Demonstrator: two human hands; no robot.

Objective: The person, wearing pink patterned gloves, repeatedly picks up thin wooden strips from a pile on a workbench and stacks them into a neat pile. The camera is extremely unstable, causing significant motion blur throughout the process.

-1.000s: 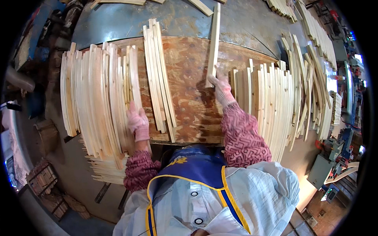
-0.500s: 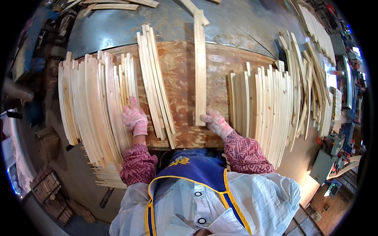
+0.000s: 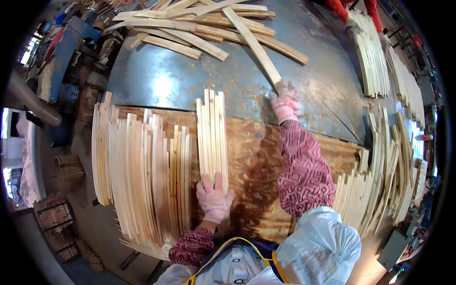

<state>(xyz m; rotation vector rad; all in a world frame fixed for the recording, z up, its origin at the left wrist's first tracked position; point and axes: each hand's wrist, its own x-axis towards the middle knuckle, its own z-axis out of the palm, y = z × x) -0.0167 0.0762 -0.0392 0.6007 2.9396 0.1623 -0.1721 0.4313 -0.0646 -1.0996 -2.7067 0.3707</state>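
The left hand (image 3: 213, 199), in a pink glove, lies open and flat, fingers spread against the near end of a small bundle of pale wooden slats (image 3: 212, 135) that stands lengthwise on the brown plywood tabletop (image 3: 259, 156). The right hand (image 3: 285, 102), also in a pink glove, is stretched far out over the grey metal surface (image 3: 190, 80) and is closed around the near end of a single long slat (image 3: 251, 42), which runs away to the far left and lies across a loose heap of slats (image 3: 199, 28) at the far edge. Just left of the small bundle sits a wide stack of curved slats (image 3: 137, 175), its ends hanging over the near edge. On the right, another stack of slats (image 3: 380, 180) fans out along the tabletop's right side. At the far right, a second person's red sleeve (image 3: 342, 7) reaches toward a further row of slats (image 3: 373, 57).
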